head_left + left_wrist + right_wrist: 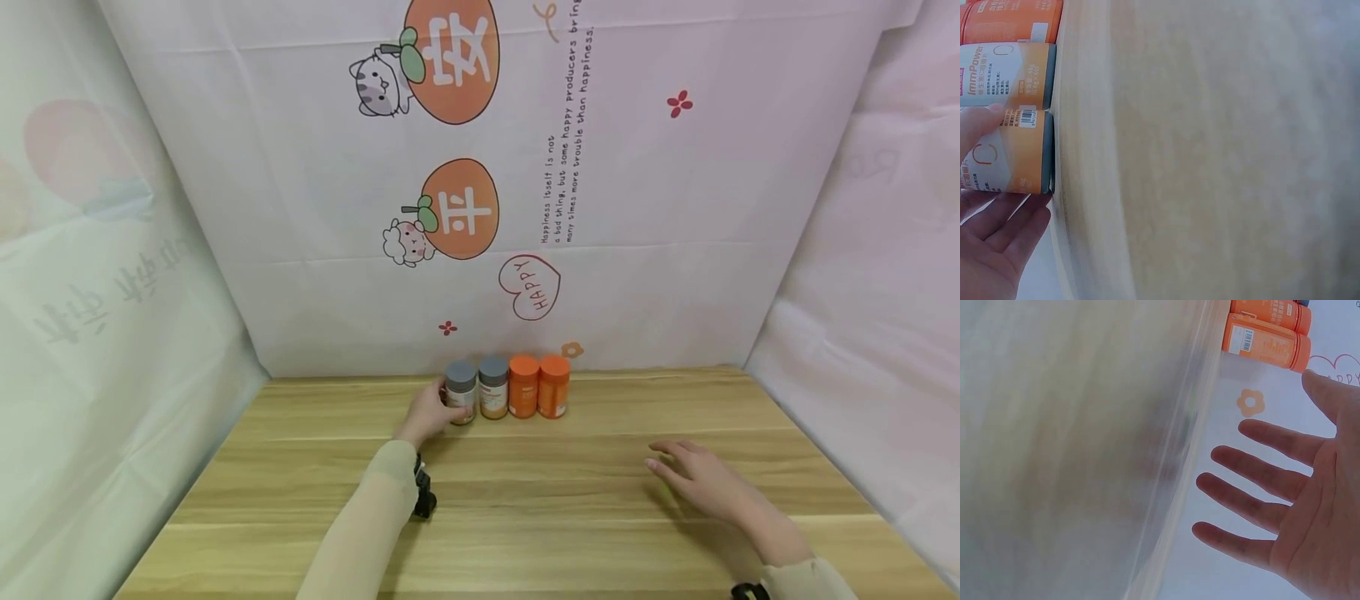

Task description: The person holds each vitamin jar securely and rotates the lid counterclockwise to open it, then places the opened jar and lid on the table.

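Several supplement bottles stand upright in a row at the back of the table. My left hand holds the leftmost grey-capped bottle, thumb on one side and fingers on the other. In the left wrist view that bottle has a white and orange label and touches its neighbour. The neighbour is another grey-capped bottle. To its right stand two orange bottles, the inner one and the outer one. Over the right part of the table hovers my right hand, fingers spread and holding nothing.
A wooden tabletop carries the row. Right behind it rises a white printed cloth, and white cloths also hang at the left and right sides. A black wrist camera sits on the left wrist.
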A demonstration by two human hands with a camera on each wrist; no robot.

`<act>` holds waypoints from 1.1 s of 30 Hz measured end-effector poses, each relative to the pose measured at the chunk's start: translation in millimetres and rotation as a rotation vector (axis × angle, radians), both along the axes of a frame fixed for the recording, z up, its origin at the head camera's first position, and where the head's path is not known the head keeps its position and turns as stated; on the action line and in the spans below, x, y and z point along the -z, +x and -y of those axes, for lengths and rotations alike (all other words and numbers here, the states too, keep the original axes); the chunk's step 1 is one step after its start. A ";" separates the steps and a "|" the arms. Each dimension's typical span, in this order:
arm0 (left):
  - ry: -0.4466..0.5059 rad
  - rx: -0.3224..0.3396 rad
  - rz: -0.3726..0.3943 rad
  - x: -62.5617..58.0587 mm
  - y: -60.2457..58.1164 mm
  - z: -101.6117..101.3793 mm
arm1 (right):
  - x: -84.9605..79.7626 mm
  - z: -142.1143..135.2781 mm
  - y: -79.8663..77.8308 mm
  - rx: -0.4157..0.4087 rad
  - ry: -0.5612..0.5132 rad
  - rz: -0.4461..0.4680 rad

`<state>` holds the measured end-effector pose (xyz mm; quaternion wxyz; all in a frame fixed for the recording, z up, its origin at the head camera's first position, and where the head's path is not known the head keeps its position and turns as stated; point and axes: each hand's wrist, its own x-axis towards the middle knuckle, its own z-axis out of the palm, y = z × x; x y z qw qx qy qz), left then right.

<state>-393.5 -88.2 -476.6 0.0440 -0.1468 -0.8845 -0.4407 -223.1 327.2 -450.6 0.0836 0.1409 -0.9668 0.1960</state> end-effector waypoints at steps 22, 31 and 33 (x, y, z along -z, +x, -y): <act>-0.012 -0.030 -0.006 -13.7 29.4 11.6 | -1.5 13.9 -0.3 -0.009 0.002 0.006; -0.038 -0.015 -0.037 -21.3 41.7 11.8 | -3.0 23.2 -4.3 -0.025 -0.013 0.045; -0.039 -0.016 -0.029 -22.5 43.7 11.8 | -2.7 25.3 -5.6 -0.027 -0.012 0.054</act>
